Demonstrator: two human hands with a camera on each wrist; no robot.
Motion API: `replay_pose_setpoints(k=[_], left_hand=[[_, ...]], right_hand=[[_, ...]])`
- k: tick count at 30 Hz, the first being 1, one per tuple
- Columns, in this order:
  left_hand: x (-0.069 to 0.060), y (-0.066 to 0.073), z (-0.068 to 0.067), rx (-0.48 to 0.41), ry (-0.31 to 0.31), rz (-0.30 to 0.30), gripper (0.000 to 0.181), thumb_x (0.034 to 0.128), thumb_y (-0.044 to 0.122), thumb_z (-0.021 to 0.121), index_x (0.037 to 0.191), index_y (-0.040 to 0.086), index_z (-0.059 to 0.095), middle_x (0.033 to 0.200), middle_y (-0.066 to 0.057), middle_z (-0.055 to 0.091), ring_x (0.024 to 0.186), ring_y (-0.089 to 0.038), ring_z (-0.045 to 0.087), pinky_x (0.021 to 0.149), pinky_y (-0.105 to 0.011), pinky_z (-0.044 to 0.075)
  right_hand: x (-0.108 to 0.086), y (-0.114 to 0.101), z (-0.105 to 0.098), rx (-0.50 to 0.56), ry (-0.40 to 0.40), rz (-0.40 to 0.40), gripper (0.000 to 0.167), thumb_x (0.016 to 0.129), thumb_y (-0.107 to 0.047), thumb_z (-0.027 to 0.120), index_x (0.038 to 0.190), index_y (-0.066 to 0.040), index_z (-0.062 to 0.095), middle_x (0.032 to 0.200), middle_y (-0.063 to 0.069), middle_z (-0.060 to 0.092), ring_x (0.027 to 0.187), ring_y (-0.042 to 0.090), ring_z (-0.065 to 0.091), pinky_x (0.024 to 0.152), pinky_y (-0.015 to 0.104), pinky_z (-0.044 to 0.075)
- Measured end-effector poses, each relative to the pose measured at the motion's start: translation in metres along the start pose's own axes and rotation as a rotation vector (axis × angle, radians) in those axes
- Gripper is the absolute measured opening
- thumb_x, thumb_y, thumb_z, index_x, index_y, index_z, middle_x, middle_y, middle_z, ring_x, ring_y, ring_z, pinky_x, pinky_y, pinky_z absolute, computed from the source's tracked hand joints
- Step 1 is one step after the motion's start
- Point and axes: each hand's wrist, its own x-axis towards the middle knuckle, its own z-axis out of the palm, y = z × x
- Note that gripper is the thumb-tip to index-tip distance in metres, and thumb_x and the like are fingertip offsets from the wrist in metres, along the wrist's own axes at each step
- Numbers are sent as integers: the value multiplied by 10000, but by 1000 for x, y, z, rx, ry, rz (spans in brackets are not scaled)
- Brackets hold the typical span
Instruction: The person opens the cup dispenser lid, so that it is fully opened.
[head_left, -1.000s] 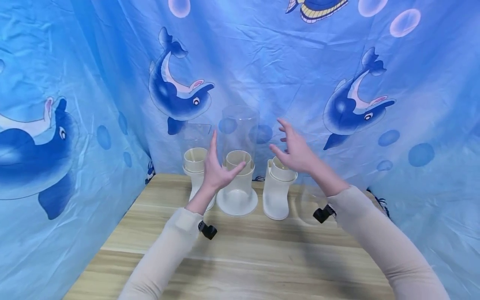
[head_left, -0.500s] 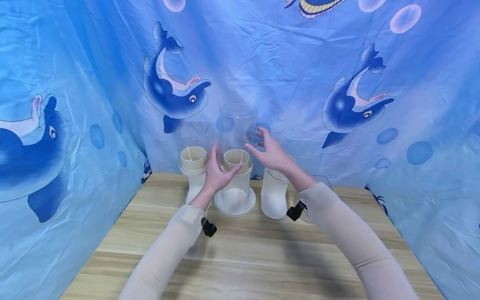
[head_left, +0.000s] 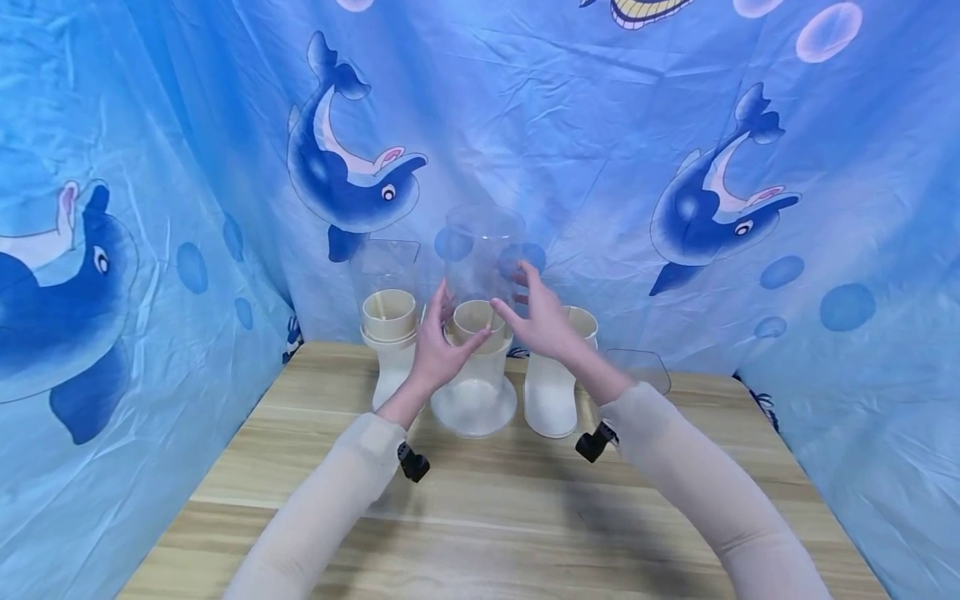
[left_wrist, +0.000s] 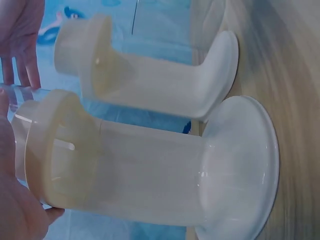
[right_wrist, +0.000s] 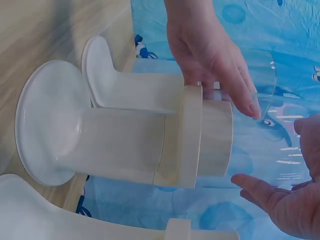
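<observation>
A tall clear plastic cylinder (head_left: 483,254) stands upright over the cream collar (head_left: 478,321) of a white stand (head_left: 475,408) with a round foot. My left hand (head_left: 437,350) curves round the cylinder's lower left side, close to the collar; in the right wrist view its thumb (right_wrist: 247,106) lies against the clear wall. On the other side my right hand (head_left: 543,321) spans the cylinder, thumb in front and fingers partly behind the wall. How firmly either hand grips is hard to see through the clear plastic.
Similar white stands flank this one, left (head_left: 390,367) and right (head_left: 551,396). The left one carries a clear container (head_left: 386,262). Behind the right arm lies another clear piece (head_left: 641,367). All stand on a wooden table (head_left: 487,517) before a blue dolphin curtain (head_left: 570,125).
My right hand has moved left, from above the right stand to the cylinder's side. My left hand has come in slightly closer to the cylinder.
</observation>
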Motion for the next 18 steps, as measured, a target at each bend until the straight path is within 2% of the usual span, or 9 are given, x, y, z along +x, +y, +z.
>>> replay_pose_setpoints(k=[3,8,12,18], left_hand=[[-8,9,-3,17,-12,16,1156,859,384,877,1718,130,147,1696,-187,392,1539,-354,455,1251,-534,410],[-22,28,-11,43,-21,72,1076,882,340,843,1711,118,195,1612,-233,497,1493,-388,502,1176,-577,485],[-32,44,-16,56,-46,121,1031,900,326,816,1705,101,212,1584,-230,527,1462,-391,534,1106,-581,542],[-51,68,-21,28,-81,177,1004,904,240,827,1699,93,233,1521,-232,569,1359,-378,607,1008,-562,604]], right_hand=[[-10,-1,-4,-7,9,-25,853,1061,-337,659,1674,-27,154,1646,241,432,1378,471,598,1105,580,542],[-28,-7,-12,18,21,-48,833,1055,-342,675,1670,-55,193,1622,226,470,1380,471,597,1032,573,589],[-44,-13,-20,24,40,-52,826,1044,-345,694,1665,-71,223,1609,204,494,1375,458,606,966,563,623],[-69,-19,-33,-8,80,-109,798,1026,-279,727,1642,-59,270,1556,216,551,1299,447,665,854,512,664]])
